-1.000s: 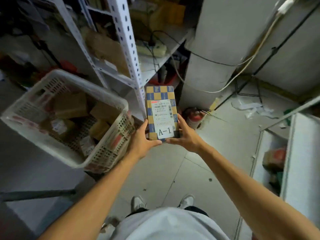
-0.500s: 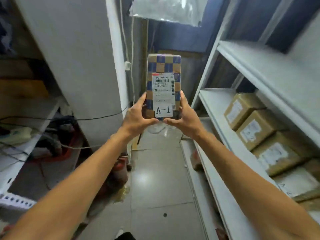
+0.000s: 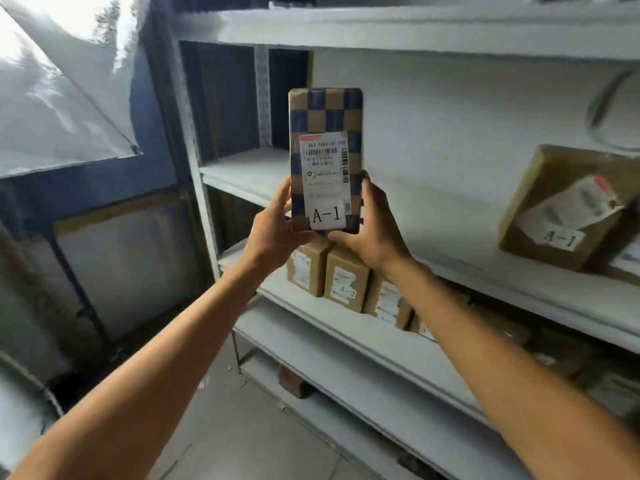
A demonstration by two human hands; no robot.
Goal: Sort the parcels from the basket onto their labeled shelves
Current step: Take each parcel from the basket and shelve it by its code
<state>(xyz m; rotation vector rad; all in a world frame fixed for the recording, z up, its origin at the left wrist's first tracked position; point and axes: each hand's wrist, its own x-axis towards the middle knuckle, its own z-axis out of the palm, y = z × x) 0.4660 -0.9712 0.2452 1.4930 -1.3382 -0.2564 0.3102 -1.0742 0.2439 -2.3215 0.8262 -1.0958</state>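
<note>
I hold a tall blue-and-tan checkered parcel upright in front of a white shelf unit. Its white sticker reads A-1. My left hand grips its lower left edge and my right hand grips its lower right edge. The parcel is in the air before the upper shelf board. On that board, far right, lies a brown box also marked A-1. One board down stand several brown boxes, one marked A-2. The basket is out of view.
A white upright post bounds the shelf unit on the left. Left of it are a blue wall and a hanging plastic sheet. Lower boards run near the tiled floor, with a small reddish item underneath.
My view has swung from the basket and floor up to the right-hand shelves. Both hands kept their hold on the parcel and raised it toward the upper board.
</note>
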